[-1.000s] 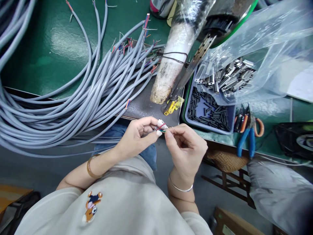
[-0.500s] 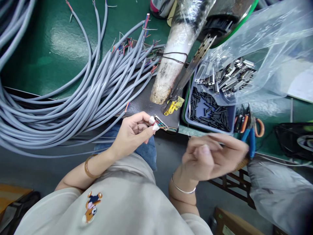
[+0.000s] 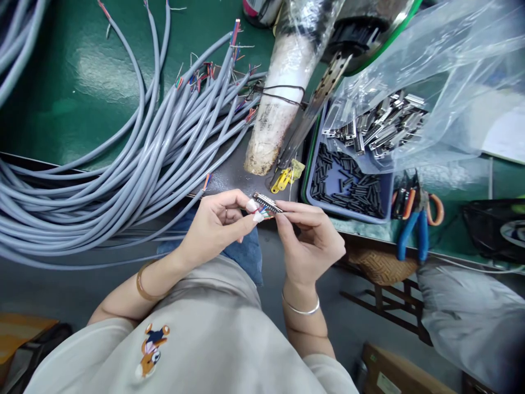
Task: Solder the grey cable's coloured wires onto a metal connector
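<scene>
A small metal connector [image 3: 266, 202] with thin coloured wires is held between both hands near the table's front edge. My left hand [image 3: 219, 224] pinches its left end and the wires with thumb and fingertips. At the right end of the connector, the thumb and fingers of my right hand [image 3: 311, 235] are closed on it. Just beyond lies a yellow clip-like piece [image 3: 282, 179], below the tip of a white wrapped roll [image 3: 273, 109]. Many grey cables [image 3: 159, 148] with stripped coloured ends spread over the left side.
A blue bin [image 3: 348, 215] at the right holds short black tubes [image 3: 361, 191] and a plastic bag of metal connectors [image 3: 394, 123]. Blue-handled pliers [image 3: 412, 235] and orange-handled cutters [image 3: 435, 210] lie beside it. Another person's grey-clothed leg [image 3: 471, 317] shows at the right.
My right hand has moved left from in front of the bin and closed on the connector's right end. My left hand keeps its pinch. The view has shifted slightly.
</scene>
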Demonstrator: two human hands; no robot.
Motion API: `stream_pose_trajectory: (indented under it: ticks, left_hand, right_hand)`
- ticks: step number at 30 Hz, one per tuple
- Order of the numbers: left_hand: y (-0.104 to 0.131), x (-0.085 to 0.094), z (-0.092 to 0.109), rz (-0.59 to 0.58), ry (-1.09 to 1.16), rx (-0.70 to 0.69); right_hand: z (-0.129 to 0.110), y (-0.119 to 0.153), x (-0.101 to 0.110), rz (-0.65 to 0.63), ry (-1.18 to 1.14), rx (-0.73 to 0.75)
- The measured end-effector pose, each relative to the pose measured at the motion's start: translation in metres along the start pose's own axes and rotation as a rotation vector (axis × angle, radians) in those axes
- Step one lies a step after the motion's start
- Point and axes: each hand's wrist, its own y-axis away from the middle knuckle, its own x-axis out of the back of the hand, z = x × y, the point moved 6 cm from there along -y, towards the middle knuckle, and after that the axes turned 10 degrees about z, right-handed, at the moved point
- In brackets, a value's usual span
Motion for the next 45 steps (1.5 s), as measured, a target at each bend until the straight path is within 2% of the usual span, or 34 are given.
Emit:
stream_pose_trajectory:
  ticks: [4,16,21,27,32,35,38,41,45]
  left_hand:
    - [-0.002,0.0,-0.003,0.082,-0.045,-0.055]
    - [-0.012,0.001,0.015,0.236,-0.081,-0.219]
    - [-0.013,0.001,0.018,0.235,-0.131,-0.231]
    - [-0.012,0.002,0.012,0.183,-0.135,-0.169]
    - [-0.009,0.003,0.007,0.159,-0.15,-0.137]
    - [-0.007,0.005,0.008,0.188,-0.145,-0.147]
    - [-0.006,0.004,0.009,0.187,-0.145,-0.152]
    - [-0.005,0.003,0.011,0.176,-0.143,-0.157]
    - [-0.004,0.003,0.013,0.224,-0.182,-0.214]
  right_hand:
    - [-0.006,-0.001,-0.005,0.012,0.116,0.157]
    - [-0.002,-0.011,-0.012,-0.011,0.048,0.192]
    - [-0.002,-0.013,-0.013,-0.033,0.042,0.204]
    - [0.003,-0.012,-0.005,-0.006,-0.009,0.114]
    - [0.002,-0.006,-0.002,-0.044,-0.092,0.091]
    - [0.005,-0.005,0.004,0.038,-0.182,0.059]
    - [0.007,-0.006,0.007,0.101,-0.132,0.057]
    - [0.005,-0.006,0.0,0.025,-0.022,0.081]
    - [0.003,-0.006,-0.007,-0.029,0.009,0.127]
